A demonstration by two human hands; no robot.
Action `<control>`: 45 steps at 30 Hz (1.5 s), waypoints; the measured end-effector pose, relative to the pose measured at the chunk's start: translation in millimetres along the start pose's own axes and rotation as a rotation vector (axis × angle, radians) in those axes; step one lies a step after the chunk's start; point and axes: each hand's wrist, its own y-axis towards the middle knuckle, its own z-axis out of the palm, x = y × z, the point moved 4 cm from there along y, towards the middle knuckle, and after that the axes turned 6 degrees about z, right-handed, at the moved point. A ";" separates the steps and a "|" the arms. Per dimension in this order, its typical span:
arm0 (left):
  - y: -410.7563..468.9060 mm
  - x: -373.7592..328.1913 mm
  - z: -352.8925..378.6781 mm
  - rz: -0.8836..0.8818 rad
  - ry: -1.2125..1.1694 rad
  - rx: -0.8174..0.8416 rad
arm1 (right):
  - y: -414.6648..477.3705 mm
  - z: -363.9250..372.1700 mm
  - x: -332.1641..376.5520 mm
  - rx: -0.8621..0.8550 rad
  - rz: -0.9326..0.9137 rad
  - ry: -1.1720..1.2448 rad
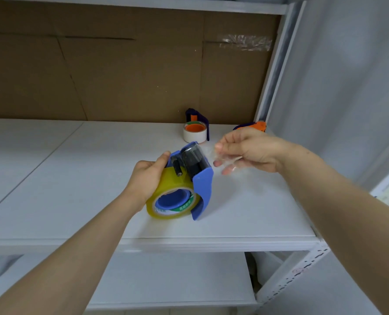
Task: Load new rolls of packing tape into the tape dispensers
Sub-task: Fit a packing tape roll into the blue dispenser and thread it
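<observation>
While the left hand [147,178] wraps its fingers around the yellowish packing tape roll [168,189] seated in the blue tape dispenser [200,183], holding both at the centre of the frame above the white shelf board [75,178], the right hand [248,151] sits just to the right of the dispenser's top, its fingertips pinched together on a crumpled strip of clear tape [225,159]. Toward the upper centre, a second dispenser with a white roll and orange hub [194,130] stands near the cardboard backing [121,76], and an orange-and-blue dispenser [255,126] peeks out behind the right hand, close to the shelf's white upright post [273,71]. Left of the hands the board lies open to its front edge, which runs across the frame below the held dispenser.
</observation>
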 end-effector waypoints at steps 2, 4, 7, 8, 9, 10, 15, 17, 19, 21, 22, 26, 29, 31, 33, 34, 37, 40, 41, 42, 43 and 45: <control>1.7 -0.3 0.1 0.011 0.019 0.003 | -5.0 -4.2 4.3 -0.051 -0.005 0.031; 2.9 -1.7 0.6 0.023 0.036 0.015 | -9.7 -8.9 8.5 -0.117 -0.022 0.039; 5.2 -6.5 3.9 0.064 0.062 0.058 | -16.3 -16.7 18.8 -0.204 -0.058 -0.029; 5.4 -7.8 4.7 0.074 0.079 0.064 | -18.1 -18.8 22.5 -0.234 -0.064 -0.078; 5.5 -9.2 5.7 0.083 0.099 0.068 | -20.0 -20.4 25.8 -0.260 -0.063 -0.122; 5.5 -10.6 7.2 0.091 0.120 0.072 | -20.4 -22.5 27.5 -0.276 -0.056 -0.153; 0.1 -14.8 13.9 0.089 0.163 0.099 | -18.9 -30.7 20.2 -0.260 0.028 -0.202; 0.8 -13.0 14.5 0.082 0.168 0.091 | -15.6 -31.6 11.3 -0.238 0.073 -0.176; 1.5 -10.3 15.9 0.079 0.149 0.071 | -10.0 -32.1 0.2 -0.201 0.111 -0.096; 2.4 -9.3 17.8 0.072 0.127 0.053 | -5.3 -28.1 -15.0 -0.141 0.171 0.071; 2.5 -9.3 18.7 0.066 0.125 0.046 | -3.4 -22.8 -25.9 -0.099 0.211 0.200; 5.1 -8.2 25.7 0.041 0.086 0.045 | 1.4 12.3 -62.6 0.077 0.278 0.866; 5.0 -6.2 21.9 0.014 0.013 -0.005 | 7.3 34.9 -86.7 0.106 0.291 1.222; 6.5 3.5 5.9 -0.044 -0.087 -0.113 | 6.7 50.1 -110.0 0.070 0.328 1.317; 11.7 7.2 -8.6 -0.049 -0.078 -0.148 | 4.6 54.8 -124.7 0.035 0.302 1.299; 12.7 10.3 -12.1 -0.043 -0.058 -0.156 | 3.2 51.1 -122.5 0.034 0.271 1.222; 10.2 12.1 -7.7 -0.064 -0.105 -0.160 | -6.4 29.4 -97.2 0.030 0.201 0.816; 11.3 6.6 0.7 -0.070 -0.100 -0.136 | -15.6 11.5 -87.3 0.042 0.191 0.496; 11.8 6.8 3.5 -0.074 -0.115 -0.137 | -20.4 8.0 -90.4 0.031 0.221 0.404; 12.0 6.6 6.0 -0.079 -0.138 -0.140 | -25.5 6.2 -95.9 0.025 0.250 0.325; 12.0 5.8 8.2 -0.081 -0.158 -0.144 | -30.9 5.8 -101.9 0.017 0.279 0.274; 10.0 2.1 14.4 -0.075 -0.188 -0.149 | -43.0 6.3 -114.6 -0.019 0.328 0.240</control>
